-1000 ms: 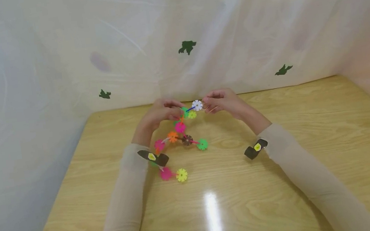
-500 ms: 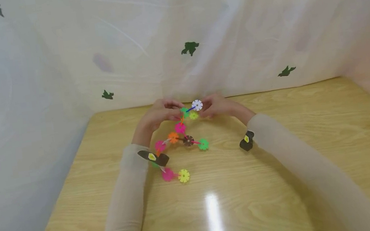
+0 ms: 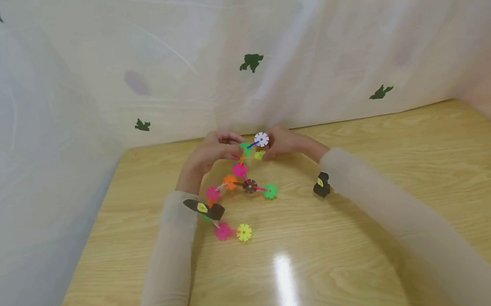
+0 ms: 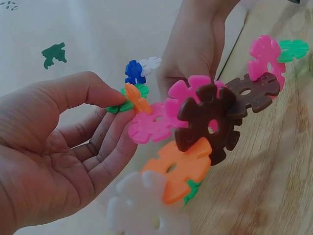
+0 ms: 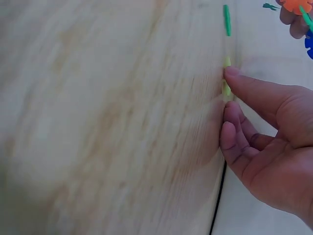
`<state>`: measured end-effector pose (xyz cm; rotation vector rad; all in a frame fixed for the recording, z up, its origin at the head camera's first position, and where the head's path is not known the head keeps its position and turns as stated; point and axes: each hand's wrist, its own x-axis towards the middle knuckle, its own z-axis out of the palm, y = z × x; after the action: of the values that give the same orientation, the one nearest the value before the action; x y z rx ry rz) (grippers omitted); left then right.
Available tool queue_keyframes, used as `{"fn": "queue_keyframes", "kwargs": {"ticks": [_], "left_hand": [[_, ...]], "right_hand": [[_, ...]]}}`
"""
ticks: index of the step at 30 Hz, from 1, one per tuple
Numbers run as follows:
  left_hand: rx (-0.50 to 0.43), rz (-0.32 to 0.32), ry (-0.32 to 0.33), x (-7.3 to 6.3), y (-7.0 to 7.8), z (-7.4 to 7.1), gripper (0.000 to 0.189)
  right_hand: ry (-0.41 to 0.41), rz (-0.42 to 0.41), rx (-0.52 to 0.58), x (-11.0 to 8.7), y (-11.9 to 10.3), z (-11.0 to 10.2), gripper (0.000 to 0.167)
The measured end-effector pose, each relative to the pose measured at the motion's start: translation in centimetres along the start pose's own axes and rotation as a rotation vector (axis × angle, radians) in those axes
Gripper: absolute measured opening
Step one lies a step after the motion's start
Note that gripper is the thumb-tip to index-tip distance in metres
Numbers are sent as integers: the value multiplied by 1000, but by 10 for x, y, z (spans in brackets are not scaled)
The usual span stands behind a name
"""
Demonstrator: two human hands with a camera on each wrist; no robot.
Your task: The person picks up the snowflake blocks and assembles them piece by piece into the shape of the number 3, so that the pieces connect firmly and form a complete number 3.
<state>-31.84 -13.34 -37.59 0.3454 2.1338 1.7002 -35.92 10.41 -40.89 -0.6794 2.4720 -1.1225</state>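
Note:
A chain of slotted plastic snowflake discs (image 4: 208,115) hangs from my left hand (image 3: 214,152). In the left wrist view, its thumb and fingertips pinch a green snowflake disc (image 4: 128,99) near the chain's top. A blue disc (image 4: 133,72) and a white disc (image 3: 261,139) stick out beyond that grip. My right hand (image 3: 284,140) is behind the white disc, low at the table's far edge. There its thumb and fingers pinch a loose yellow snowflake disc (image 5: 227,88) lying on the table; the thumb covers part of it.
Another green disc (image 5: 227,20) lies flat near the yellow one on the wooden table (image 3: 355,242). The chain's lower branches end in a yellow disc (image 3: 244,232) and a green disc (image 3: 270,191). A pale curtain (image 3: 306,52) hangs behind the table.
My right hand has moved left, away from beside the white disc, and down to the loose yellow disc, which has shifted slightly right. The left hand has kept its hold on the chain.

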Motion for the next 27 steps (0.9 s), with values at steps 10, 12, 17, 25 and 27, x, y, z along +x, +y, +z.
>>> {"fn": "queue_keyframes", "kwargs": {"ticks": [10,12,17,25,27], "left_hand": [[0,29,-10,-1,-3,-1,21],[7,30,-10,-1,-3,-1,21],[23,19,-5,-1,-1,1,24],[33,32,2,1,-2,3,22],[34,40,5,1,-2,5,22]], "right_hand": [[-54,-30,81,-27,2,-7,19],[-47,-20,133,-33,4,-10,15],[9,-24,228,-50,8,-17,14],[169,-25,354,-67,2,-24,25],[200,-38,387,-68,2,-24,22]]}}
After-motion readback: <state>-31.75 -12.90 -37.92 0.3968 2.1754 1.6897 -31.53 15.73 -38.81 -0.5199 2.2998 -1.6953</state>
